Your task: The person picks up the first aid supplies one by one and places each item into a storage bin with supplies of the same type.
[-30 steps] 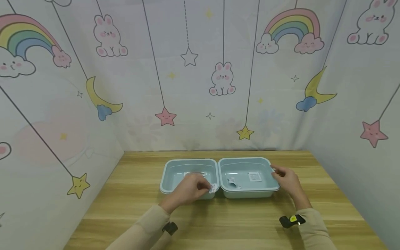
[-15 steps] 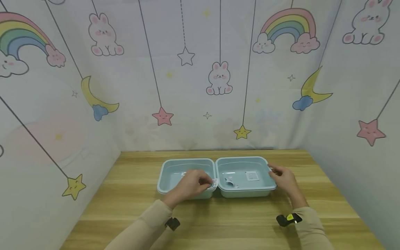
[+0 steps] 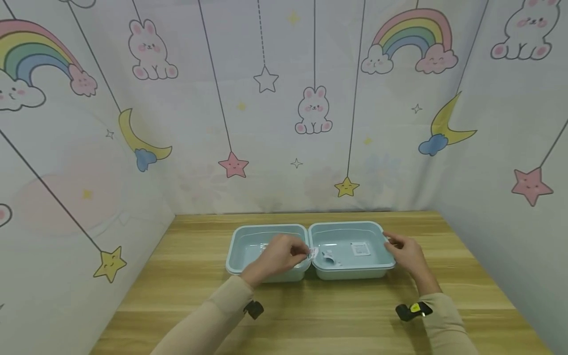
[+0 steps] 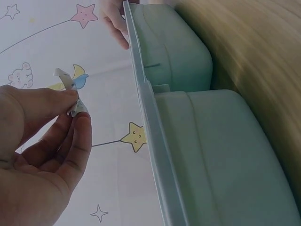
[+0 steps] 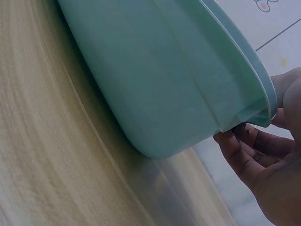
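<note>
Between thumb and fingertips, my left hand pinches a small crumpled white packet with print. It is held above the near inner corner where the two basins meet. In the left wrist view the packet looks bent, with one end sticking up past the thumb. My right hand grips the right end of the right light-blue plastic basin, thumb on the rim and fingers beneath it. Inside that basin lie a flat white square packet and a crumpled one.
The left light-blue basin stands touching the right one; a shiny clear piece in it is partly hidden by my left hand. Both rest on a wood-grain table. Cartoon-printed cloth walls surround the table's back and sides.
My left hand has moved right with the packet, from over the left basin's near right corner to the right basin's edge. The right hand has kept its hold on the rim.
</note>
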Available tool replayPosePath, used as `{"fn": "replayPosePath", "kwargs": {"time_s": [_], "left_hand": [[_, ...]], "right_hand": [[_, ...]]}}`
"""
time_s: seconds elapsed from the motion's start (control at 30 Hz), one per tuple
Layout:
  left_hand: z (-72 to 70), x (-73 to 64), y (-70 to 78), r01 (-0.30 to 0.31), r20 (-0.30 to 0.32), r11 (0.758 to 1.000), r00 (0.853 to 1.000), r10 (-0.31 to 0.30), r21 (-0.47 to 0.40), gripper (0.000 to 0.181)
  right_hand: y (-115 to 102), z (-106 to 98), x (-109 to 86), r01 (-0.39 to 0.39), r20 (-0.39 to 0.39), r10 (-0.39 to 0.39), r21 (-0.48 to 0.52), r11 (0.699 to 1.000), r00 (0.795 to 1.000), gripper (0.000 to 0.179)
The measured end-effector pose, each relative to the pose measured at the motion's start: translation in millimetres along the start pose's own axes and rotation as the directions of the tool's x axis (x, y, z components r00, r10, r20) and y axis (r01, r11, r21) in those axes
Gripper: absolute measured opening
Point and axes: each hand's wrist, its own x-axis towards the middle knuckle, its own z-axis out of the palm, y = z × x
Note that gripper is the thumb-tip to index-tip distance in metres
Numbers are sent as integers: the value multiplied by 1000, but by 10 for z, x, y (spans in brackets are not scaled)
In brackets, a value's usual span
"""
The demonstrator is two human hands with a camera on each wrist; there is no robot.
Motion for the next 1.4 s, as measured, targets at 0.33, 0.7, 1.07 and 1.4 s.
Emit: {"fn": "replayPosePath", "kwargs": {"time_s": [0.33,0.7,1.07,1.4], "left_hand": [[36,160,-9,43,31,999,999,-43,-11,8],[118,276,-38,50,51,998,998,-49,-36,8],[143,347,-28,65,59,998,996,-63,-23,10],[225,356,-18,40,82,998,996,-36,-47,15]], "right_hand": [[12,5,-20,10,4,-10,12,1000,1000,39],[-15,13,-36,-1,12,1,10,1000,1000,39],[-38,30,-32,22,12,-22,35,999,1000,39],[0,34,-35,8,15,-9,29,1000,1000,39]]}}
